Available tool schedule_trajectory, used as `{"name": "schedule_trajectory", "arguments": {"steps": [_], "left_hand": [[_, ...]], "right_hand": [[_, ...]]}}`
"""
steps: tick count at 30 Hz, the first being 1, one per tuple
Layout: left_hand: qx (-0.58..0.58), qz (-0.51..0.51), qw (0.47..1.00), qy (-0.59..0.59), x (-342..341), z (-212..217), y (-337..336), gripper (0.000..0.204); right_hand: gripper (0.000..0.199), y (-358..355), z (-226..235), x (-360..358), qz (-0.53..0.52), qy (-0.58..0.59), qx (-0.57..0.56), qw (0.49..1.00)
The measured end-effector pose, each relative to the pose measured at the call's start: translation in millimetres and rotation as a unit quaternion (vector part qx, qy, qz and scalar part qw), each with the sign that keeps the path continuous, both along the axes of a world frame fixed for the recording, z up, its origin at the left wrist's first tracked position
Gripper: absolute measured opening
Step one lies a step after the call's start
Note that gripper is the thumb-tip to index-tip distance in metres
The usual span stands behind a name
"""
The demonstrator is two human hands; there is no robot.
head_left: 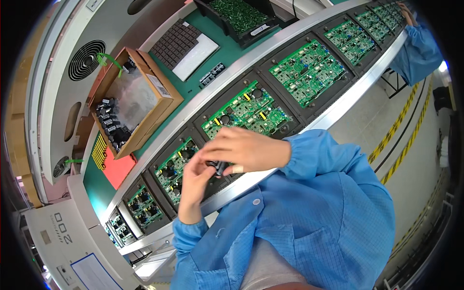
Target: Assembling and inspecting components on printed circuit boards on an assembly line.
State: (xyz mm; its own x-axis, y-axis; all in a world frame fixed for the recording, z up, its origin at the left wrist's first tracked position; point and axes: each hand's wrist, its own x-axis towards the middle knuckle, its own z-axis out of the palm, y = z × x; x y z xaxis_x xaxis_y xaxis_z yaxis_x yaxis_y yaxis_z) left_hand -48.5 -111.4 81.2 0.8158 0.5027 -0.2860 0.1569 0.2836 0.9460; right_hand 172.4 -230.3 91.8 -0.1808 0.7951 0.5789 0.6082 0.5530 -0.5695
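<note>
My right hand (pixel 249 150) and my left hand (pixel 193 181) meet over the near side of the board line. Between their closed fingertips are small black electronic components (pixel 220 167), partly hidden by the fingers; I cannot tell how many. Just beyond my hands, a green circuit board (pixel 249 108) with yellow parts and round black parts lies in a dark carrier. Beside my left hand, another circuit board (pixel 166 179) carries several black parts. A pale wrap shows on one finger of my right hand.
A cardboard box (pixel 162 108) holds black components and a clear plastic bag. Beyond the metal rail are a tray of dark blocks (pixel 175 44), a black bin (pixel 223 19) of small green parts, and a red sheet (pixel 116 169). A co-worker's blue sleeve (pixel 418 53) shows far right.
</note>
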Motion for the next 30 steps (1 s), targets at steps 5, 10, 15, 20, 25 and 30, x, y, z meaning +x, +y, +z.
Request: {"name": "schedule_trajectory", "arguments": {"steps": [5, 10, 15, 20, 25, 30], "left_hand": [[-0.128, -0.001, 0.991, -0.034, 0, -14, -22, 0.064], [0.014, 0.123, 0.992, -0.009, 2, -17, -25, 0.046], [0.136, 0.111, 0.984, 0.002, 14, -14, -22, 0.034], [0.374, 0.058, 0.925, 0.047, 50, -12, -26, 0.039], [0.469, 0.020, 0.883, 0.034, 63, -24, -27, 0.041], [0.490, -0.020, 0.871, 0.041, 67, -26, -27, 0.039]], "right_hand": [[0.047, -9, -8, -3, 0.010, 0.008, -0.040, 0.999], [0.040, -29, -4, 36, -0.085, 0.146, -0.074, 0.983], [0.043, -59, 7, 77, -0.261, 0.213, -0.191, 0.922], [0.040, -65, -2, 91, -0.236, 0.177, -0.224, 0.929], [0.041, -64, -1, 96, -0.207, 0.129, -0.252, 0.936], [0.040, -64, -3, 101, -0.206, 0.070, -0.287, 0.933]]}}
